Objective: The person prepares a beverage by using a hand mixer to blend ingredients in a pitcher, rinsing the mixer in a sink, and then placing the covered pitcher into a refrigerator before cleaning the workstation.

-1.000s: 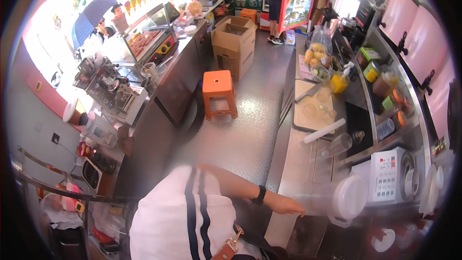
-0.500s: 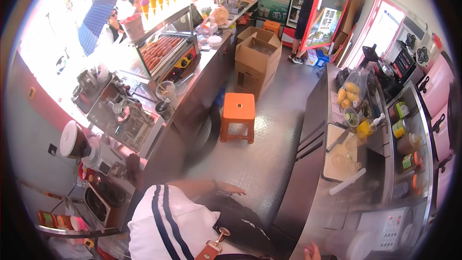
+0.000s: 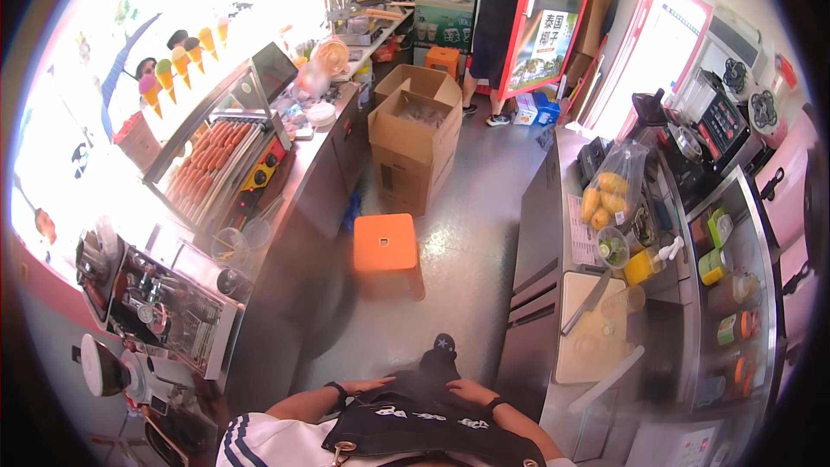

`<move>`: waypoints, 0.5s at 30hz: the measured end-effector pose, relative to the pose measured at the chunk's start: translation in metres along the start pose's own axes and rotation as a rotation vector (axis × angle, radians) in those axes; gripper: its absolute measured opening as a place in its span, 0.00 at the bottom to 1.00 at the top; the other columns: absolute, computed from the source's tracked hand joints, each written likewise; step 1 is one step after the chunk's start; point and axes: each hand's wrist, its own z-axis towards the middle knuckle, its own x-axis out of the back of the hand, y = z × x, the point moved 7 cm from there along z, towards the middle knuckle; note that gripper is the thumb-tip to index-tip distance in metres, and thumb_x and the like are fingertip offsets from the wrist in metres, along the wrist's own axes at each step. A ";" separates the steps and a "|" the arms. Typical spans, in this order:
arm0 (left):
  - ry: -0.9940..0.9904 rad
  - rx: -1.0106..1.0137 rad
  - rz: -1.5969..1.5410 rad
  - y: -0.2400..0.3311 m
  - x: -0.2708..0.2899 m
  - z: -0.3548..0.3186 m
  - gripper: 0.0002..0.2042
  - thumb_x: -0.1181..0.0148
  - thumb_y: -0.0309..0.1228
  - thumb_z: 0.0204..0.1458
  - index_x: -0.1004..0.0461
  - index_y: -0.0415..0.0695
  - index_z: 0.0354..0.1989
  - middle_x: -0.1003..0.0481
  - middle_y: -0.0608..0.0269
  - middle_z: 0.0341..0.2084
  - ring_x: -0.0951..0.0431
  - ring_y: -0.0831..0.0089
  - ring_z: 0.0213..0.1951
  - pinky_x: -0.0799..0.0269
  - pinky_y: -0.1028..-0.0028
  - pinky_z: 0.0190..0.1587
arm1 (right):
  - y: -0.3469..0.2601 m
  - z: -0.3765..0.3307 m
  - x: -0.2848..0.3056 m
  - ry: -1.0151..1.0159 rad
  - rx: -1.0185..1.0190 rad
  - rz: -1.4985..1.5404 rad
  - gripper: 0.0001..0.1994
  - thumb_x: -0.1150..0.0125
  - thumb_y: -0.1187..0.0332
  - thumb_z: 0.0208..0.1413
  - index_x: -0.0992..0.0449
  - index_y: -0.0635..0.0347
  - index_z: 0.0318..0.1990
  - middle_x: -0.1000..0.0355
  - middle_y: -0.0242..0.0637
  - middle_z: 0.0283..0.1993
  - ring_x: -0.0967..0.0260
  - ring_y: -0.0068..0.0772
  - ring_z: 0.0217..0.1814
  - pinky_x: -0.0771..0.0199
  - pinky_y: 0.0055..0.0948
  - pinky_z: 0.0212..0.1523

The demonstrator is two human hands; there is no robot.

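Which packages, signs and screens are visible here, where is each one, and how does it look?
Cardboard boxes: two brown open boxes stacked on the floor by the left counter.
Door poster: tall sign on the red door, green and white.
Fruit bag: clear plastic bag of yellow fruit on the right counter.
Ice-cream stickers: coloured cone pictures on the left window.
Tilted screen: dark, above the sausage grill.

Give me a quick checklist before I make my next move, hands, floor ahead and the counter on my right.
1. Left hand free, resting on the black apron: ok.
2. Right hand free, also on the apron: ok.
3. Grey floor straight ahead unobstructed: not ok, square orange plastic stool stands there.
4. Open brown cardboard boxes beyond the stool narrow the aisle: not ok.
5. Long knife lying flat on the white cutting board: ok.
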 end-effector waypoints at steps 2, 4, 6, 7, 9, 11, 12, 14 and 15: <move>0.063 -0.069 0.089 0.038 0.014 0.008 0.29 0.65 0.46 0.64 0.61 0.49 0.70 0.59 0.60 0.70 0.61 0.65 0.70 0.68 0.67 0.70 | 0.039 0.038 0.015 -0.040 0.069 0.093 0.21 0.50 0.53 0.59 0.30 0.49 0.57 0.38 0.48 0.62 0.43 0.54 0.64 0.42 0.43 0.61; 0.178 -0.067 0.223 0.056 0.027 0.011 0.30 0.64 0.45 0.64 0.62 0.49 0.71 0.60 0.60 0.70 0.62 0.65 0.70 0.69 0.66 0.70 | 0.047 0.052 0.021 -0.131 0.140 0.199 0.23 0.53 0.50 0.60 0.31 0.45 0.59 0.45 0.46 0.67 0.51 0.57 0.69 0.47 0.43 0.65; 0.285 0.064 0.385 0.059 0.043 0.019 0.28 0.64 0.41 0.65 0.63 0.50 0.71 0.61 0.58 0.70 0.63 0.62 0.71 0.68 0.64 0.70 | 0.039 0.055 0.045 -0.394 0.130 0.216 0.24 0.58 0.45 0.61 0.34 0.40 0.62 0.58 0.43 0.73 0.67 0.61 0.74 0.60 0.42 0.70; 0.382 -0.007 0.398 0.069 0.055 0.017 0.28 0.64 0.42 0.65 0.63 0.52 0.71 0.59 0.55 0.70 0.64 0.57 0.70 0.67 0.59 0.69 | 0.031 0.063 0.062 -0.421 0.132 0.212 0.24 0.58 0.45 0.61 0.34 0.40 0.62 0.58 0.43 0.73 0.67 0.61 0.74 0.60 0.42 0.70; 0.549 -0.097 0.421 0.092 0.065 0.012 0.26 0.63 0.40 0.64 0.58 0.56 0.70 0.55 0.56 0.69 0.60 0.51 0.70 0.62 0.54 0.69 | 0.010 0.077 0.100 -0.332 0.052 0.234 0.21 0.54 0.50 0.62 0.27 0.52 0.53 0.36 0.46 0.58 0.42 0.51 0.59 0.42 0.39 0.58; 0.607 -0.064 0.393 0.099 0.074 0.016 0.25 0.63 0.40 0.64 0.54 0.57 0.69 0.52 0.57 0.68 0.56 0.49 0.69 0.59 0.55 0.68 | -0.018 0.088 0.138 -0.192 0.074 0.230 0.18 0.50 0.57 0.61 0.23 0.65 0.39 0.22 0.45 0.34 0.26 0.42 0.35 0.30 0.36 0.40; 0.643 -0.045 0.398 0.109 0.086 0.020 0.24 0.63 0.40 0.64 0.51 0.58 0.68 0.49 0.58 0.67 0.52 0.48 0.68 0.56 0.56 0.68 | -0.021 0.099 0.146 -0.221 0.078 0.205 0.18 0.50 0.57 0.61 0.23 0.65 0.39 0.22 0.45 0.34 0.26 0.42 0.35 0.30 0.36 0.40; 0.741 0.022 0.411 0.128 0.109 0.028 0.22 0.63 0.40 0.64 0.45 0.57 0.66 0.44 0.56 0.65 0.43 0.50 0.64 0.47 0.60 0.65 | -0.031 0.125 0.184 0.073 0.191 0.045 0.20 0.53 0.55 0.61 0.23 0.65 0.36 0.25 0.51 0.33 0.27 0.49 0.36 0.30 0.39 0.40; 0.738 0.043 0.424 0.139 0.122 0.033 0.21 0.63 0.39 0.63 0.43 0.55 0.65 0.42 0.55 0.64 0.40 0.52 0.62 0.44 0.61 0.63 | -0.034 0.143 0.193 0.046 0.198 0.034 0.20 0.53 0.55 0.61 0.23 0.65 0.36 0.25 0.51 0.33 0.27 0.49 0.36 0.30 0.39 0.40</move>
